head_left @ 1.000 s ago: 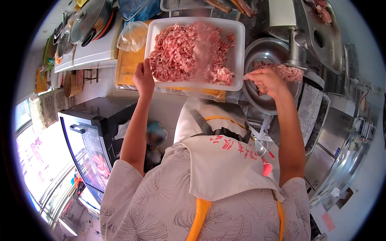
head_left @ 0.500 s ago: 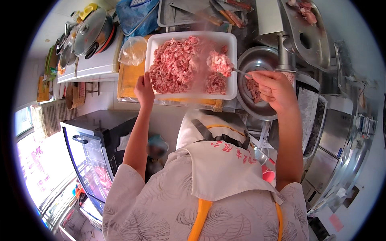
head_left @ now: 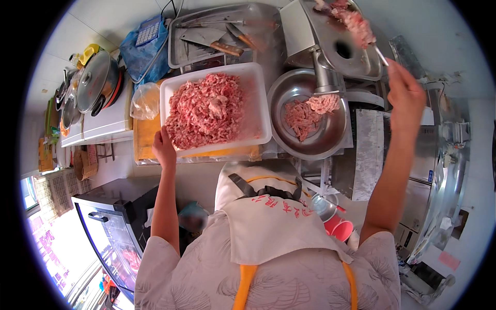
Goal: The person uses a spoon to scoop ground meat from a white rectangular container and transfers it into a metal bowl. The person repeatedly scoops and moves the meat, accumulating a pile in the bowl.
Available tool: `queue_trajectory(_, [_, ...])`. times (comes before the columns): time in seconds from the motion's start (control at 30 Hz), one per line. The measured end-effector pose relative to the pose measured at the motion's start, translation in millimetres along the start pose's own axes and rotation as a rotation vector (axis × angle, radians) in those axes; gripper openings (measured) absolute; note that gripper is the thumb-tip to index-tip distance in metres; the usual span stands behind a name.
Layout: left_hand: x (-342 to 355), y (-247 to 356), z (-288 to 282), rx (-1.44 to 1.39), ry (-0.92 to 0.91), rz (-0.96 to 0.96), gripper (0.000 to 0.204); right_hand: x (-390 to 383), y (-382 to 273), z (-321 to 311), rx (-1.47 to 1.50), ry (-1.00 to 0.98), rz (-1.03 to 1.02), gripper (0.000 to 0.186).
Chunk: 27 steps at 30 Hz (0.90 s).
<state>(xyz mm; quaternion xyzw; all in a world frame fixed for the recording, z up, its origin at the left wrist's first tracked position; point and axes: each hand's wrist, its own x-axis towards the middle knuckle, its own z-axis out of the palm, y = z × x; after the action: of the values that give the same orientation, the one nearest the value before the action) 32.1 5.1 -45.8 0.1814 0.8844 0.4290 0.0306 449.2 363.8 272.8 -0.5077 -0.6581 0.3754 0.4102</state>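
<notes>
The right hand [head_left: 405,95], fingers curled closed, held a thin silver metal utensil [head_left: 381,55] bearing a clump of pink minced meat [head_left: 359,30] over the right side of the grey steel feed tray [head_left: 330,36]; contact with that tray could not be confirmed. The left hand [head_left: 164,148] was closed on the near-left edge of a white rectangular plastic tray [head_left: 256,126], its fingers partly hidden. The main heap of coarse red mince [head_left: 206,106] lay in the white tray. Strands of ground meat [head_left: 302,119] lay in a round stainless-steel bowl [head_left: 336,139] beneath the grinder outlet [head_left: 325,77]. The step in hand was judged to be transferring mince to the feed tray; the next move called for releasing the clump near the feed opening [head_left: 343,50].
</notes>
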Motion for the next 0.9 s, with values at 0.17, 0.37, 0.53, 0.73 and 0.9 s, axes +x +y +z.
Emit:
queue_trajectory(0.17, [0, 4, 1, -0.073, -0.003, -0.005, 0.042, 0, 35, 22, -0.701, 0.168, -0.602, 0.016])
queue_trajectory(0.37, [-4, 9, -1, -0.053, -0.016, -0.042, 0.042, -3, 38, 27, -0.654, 0.166, -0.633, 0.015])
queue_trajectory(0.53, [-1, 1, -1, -0.008, -0.003, 0.001, 0.044, 0, 38, 20, -0.69, 0.09, -0.563, 0.015])
queue_trajectory(0.73, [-4, 12, -4, -0.068, -0.031, -0.048, 0.044, 33, 24, 29, -0.926, -0.115, -0.531, 0.02])
queue_trajectory(0.9, [2, 3, 1, -0.041, -0.019, 0.006, 0.044, 64, 24, 32, -0.982, -0.277, -0.364, 0.021])
